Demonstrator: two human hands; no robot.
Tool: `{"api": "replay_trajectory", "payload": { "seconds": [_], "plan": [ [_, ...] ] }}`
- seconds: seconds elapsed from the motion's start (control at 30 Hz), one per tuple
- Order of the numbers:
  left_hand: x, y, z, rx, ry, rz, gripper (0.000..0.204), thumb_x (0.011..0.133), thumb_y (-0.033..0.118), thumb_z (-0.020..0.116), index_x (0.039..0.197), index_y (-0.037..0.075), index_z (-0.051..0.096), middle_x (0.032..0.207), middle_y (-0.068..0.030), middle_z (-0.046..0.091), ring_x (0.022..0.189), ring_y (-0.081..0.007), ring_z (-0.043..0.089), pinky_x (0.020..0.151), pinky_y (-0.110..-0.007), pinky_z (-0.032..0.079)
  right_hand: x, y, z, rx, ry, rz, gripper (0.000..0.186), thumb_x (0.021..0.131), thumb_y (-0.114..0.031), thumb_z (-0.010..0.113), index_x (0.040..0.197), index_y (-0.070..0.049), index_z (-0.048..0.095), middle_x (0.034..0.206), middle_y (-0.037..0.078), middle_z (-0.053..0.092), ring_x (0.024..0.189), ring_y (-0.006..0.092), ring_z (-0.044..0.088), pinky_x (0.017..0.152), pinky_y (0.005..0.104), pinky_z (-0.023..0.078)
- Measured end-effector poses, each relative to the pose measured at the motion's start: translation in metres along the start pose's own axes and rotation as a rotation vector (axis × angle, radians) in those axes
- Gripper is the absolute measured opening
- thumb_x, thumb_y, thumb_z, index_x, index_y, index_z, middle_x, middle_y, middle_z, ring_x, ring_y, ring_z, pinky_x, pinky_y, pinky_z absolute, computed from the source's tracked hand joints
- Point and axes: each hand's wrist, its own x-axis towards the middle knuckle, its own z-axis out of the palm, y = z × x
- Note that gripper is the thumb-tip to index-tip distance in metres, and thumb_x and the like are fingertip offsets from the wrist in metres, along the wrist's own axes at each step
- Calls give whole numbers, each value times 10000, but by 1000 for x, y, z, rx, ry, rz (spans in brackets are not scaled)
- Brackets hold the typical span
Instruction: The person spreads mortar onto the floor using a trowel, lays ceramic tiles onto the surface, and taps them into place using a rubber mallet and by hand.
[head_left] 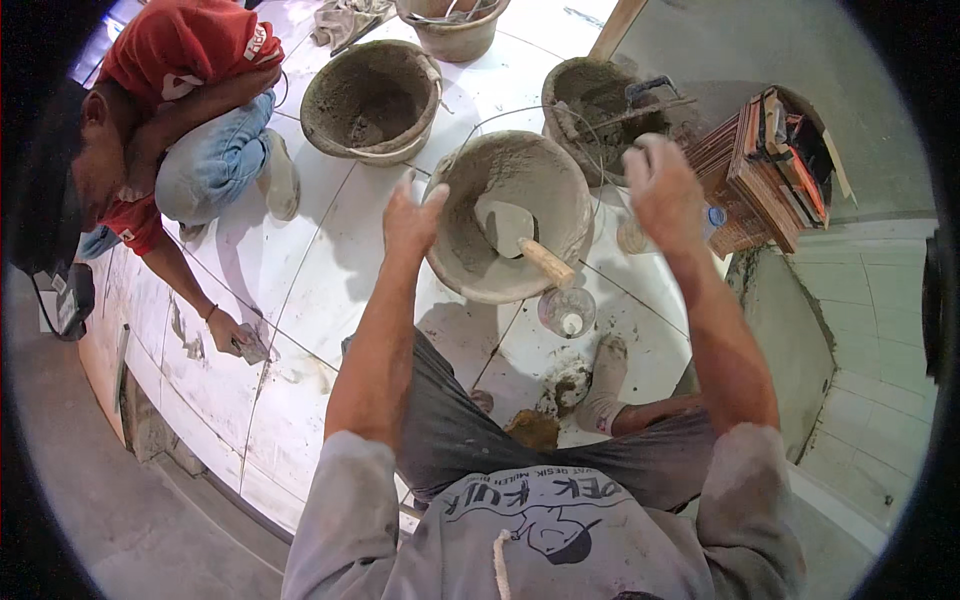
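A round mortar bucket [578, 215] with grey paste inside stands in front of me. A trowel with a wooden handle [546, 262] rests in it, its blade [503, 226] coated with mortar. My left hand [411, 217] is at the bucket's left rim, thumb and fingers apart; whether it touches the rim I cannot tell. To the right of this bucket, my right hand [662, 190] hangs raised with loosely bent, slightly blurred fingers and nothing visible in them. The bucket's thin wire handle [510, 113] arches over its far side, apart from my right hand.
More mortar buckets stand beyond, one at far left [330, 95] and one at far right [570, 90]. Stacked brown tiles [740, 185] lean at right. A clear bottle [567, 312] lies by my foot. At left, a crouching person [190, 70] wipes the white tile floor [310, 270].
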Motion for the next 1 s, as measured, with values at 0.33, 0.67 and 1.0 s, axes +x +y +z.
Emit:
{"api": "replay_trajectory", "payload": {
  "seconds": [0.33, 0.67, 1.0],
  "plan": [
    [28, 18, 9, 194, -381, -182, 788, 713, 690, 498, 1096, 8, 588, 1014, -199, 618, 1010, -339, 566, 877, -387, 419, -72, -92, 75, -15, -811, -8, 206, 786, -177, 556, 933, -75, 658, 985, 129, 627, 962, 257, 579, 809, 345, 466],
    [-36, 47, 9, 282, -339, -8, 615, 776, 605, 476, 976, 38, 606, 930, -197, 628, 899, -346, 597, 777, -433, 455, -92, -59, 25, 38, -1035, -3, 248, 704, -120, 571, 932, -90, 665, 933, 142, 646, 916, 258, 615, 798, 366, 484],
    [-81, 19, -5, 131, -231, -114, 426, 659, 413, 595, 803, 12, 601, 740, -185, 616, 731, -342, 597, 678, -414, 451, -82, -57, 70, -147, -715, 53, 220, 759, -124, 561, 967, -71, 609, 891, 114, 654, 836, 230, 644, 634, 346, 530]
  ]
}}
